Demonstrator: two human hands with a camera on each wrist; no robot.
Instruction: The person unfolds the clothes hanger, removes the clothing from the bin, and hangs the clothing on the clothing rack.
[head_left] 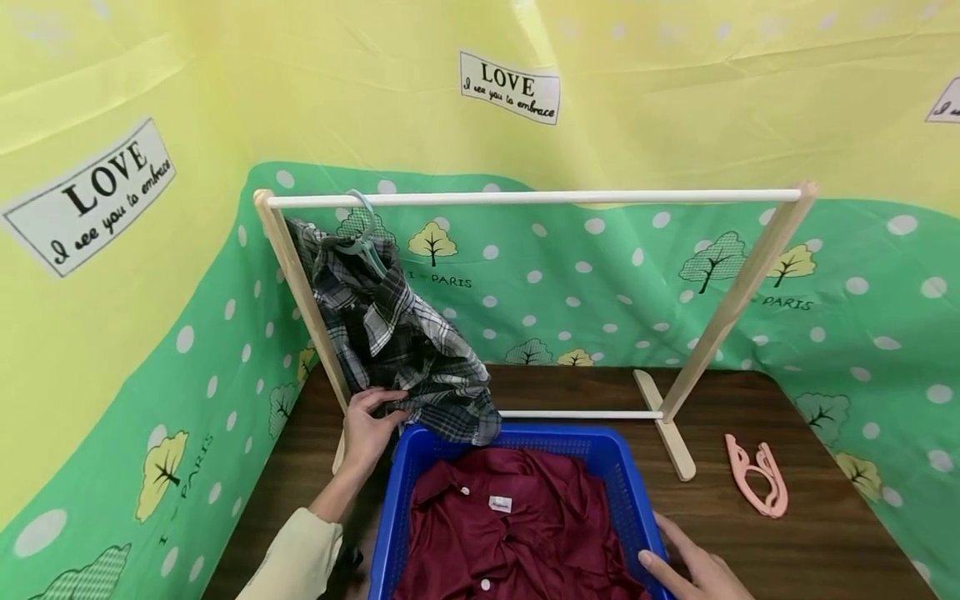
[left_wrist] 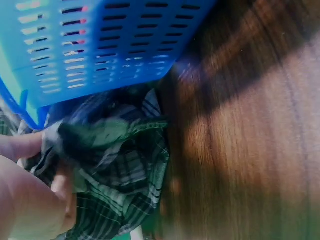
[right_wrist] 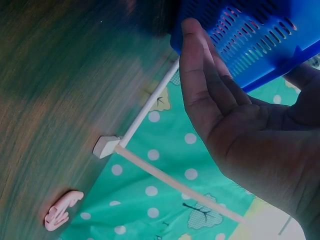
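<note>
Sleeve (head_left: 294,557), one, left arm: pale cream-yellow, soft cloth, loosely cut, softly creased; entered from the near edge and ended partway along the forearm (head_left: 347,492). Cuff (head_left: 328,528), one: same pale shade as the sleeve, its mouth wider than the arm. Forearm: bare from cuff to wrist. Left hand (head_left: 372,423), one: bare, with slim fingers (head_left: 382,395); blurred in its own wrist view. Right hand (head_left: 697,565), one, at the near right: bare; thumb (head_left: 660,570) with a rounded tip; palm (right_wrist: 252,122) lined, finger joints creased, fingertips (right_wrist: 190,27) blunt and rounded.
</note>
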